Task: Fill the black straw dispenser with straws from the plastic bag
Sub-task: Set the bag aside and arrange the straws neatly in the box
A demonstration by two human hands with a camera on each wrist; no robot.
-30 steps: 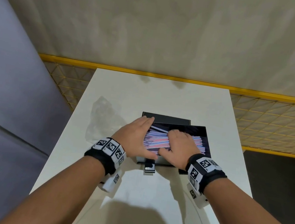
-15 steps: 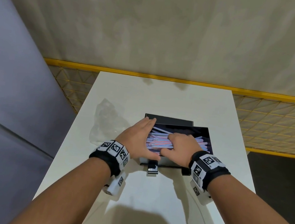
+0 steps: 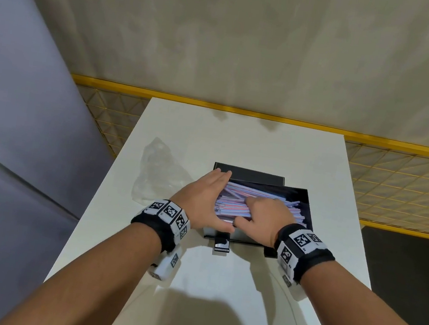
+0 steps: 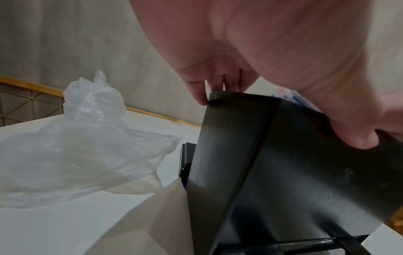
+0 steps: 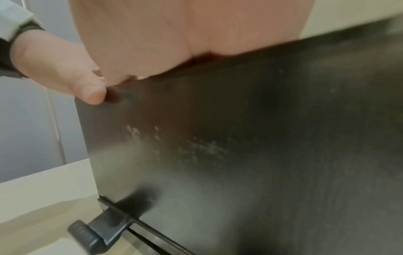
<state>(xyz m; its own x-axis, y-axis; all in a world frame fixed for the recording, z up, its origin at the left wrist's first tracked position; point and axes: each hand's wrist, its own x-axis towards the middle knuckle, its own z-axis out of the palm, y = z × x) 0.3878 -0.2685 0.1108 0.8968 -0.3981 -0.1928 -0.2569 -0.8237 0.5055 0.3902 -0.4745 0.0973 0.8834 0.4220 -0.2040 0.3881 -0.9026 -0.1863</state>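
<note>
White desk (image 3: 238,143), yellow rail (image 3: 269,116) with mesh panel (image 3: 403,183) behind it, beige wall (image 3: 253,38) beyond, grey wall (image 3: 17,107) at left, dark floor (image 3: 408,266) at right.

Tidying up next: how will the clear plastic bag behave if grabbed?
The plastic bag looks thin and crumpled, so probably floppy and collapsing in any grip. It appears empty, so likely very light and easily shifted. Its glossy film may be slippery.

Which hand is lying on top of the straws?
The right hand: it lies on top of the pink and blue striped straws in the black straw dispenser. The left hand is flat against their left ends.
</note>
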